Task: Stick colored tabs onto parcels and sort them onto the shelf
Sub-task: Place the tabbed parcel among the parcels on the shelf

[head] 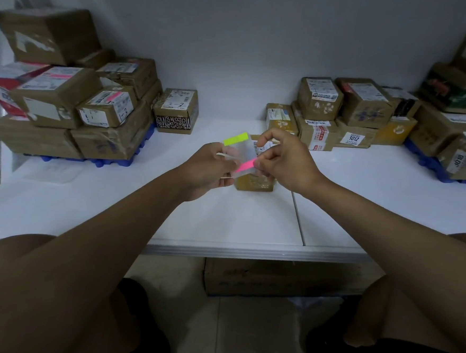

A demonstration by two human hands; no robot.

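Tiled floor (253,332) and a cardboard box (283,275) under the white table (229,220), below the hands. Left hand (209,172) grips a clear tab holder (238,154), green tab (236,139) on top. Right hand (283,161) pinches the pink tab (243,165) at the holder's lower edge. Small parcel (254,183) lies right behind both hands. Parcel stacks beyond: far left (75,110), far right (359,112), white wall (244,37) behind.

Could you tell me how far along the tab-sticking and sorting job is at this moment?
Partly done: in the left stack, two parcels already wear pink tabs. In hand: the left hand holds the tab dispenser while the right hand pinches a pink tab over the small parcel. Left: that parcel and the right pile, where no tabs show.
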